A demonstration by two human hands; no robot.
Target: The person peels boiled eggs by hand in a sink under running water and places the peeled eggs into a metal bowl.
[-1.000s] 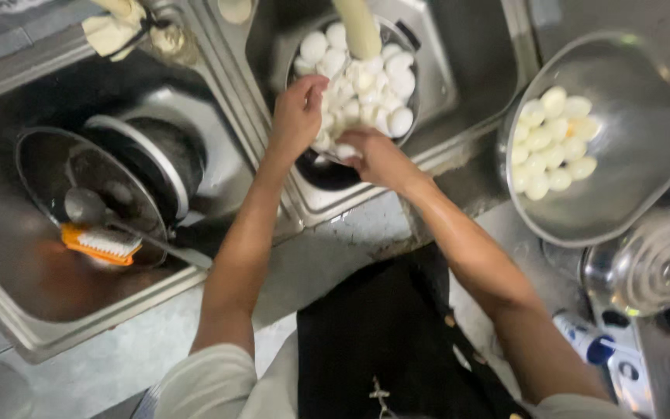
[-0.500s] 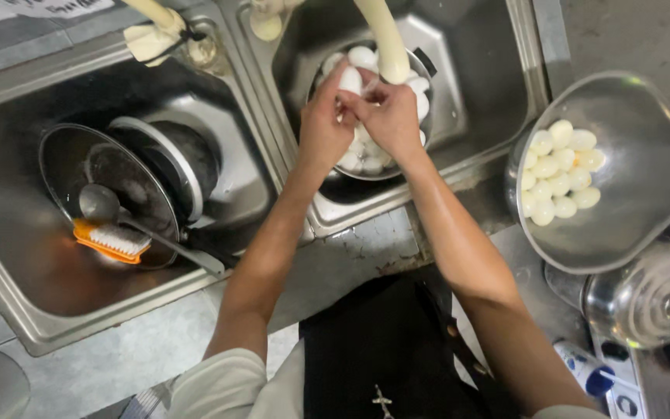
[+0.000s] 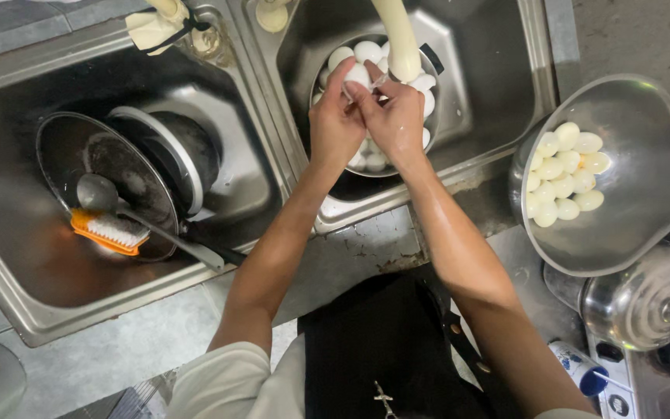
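Bright, even overhead light; glare on the steel sink [image 3: 498,101] and bowl [image 3: 645,155]; soft shadows; edges slightly warped.

Double-basin stainless steel sink unit [image 3: 273,167] set into a grey, cracked and stained concrete counter [image 3: 366,248]. Left of the sink's central divider: dark round pan with steel ladle [image 3: 141,221] and orange scrubbing brush [image 3: 110,231]. Right of the sink: wide polished steel bowl [image 3: 645,209]; below it a domed steel lid with knob [image 3: 649,299]. Lighting even, reflections on steel.
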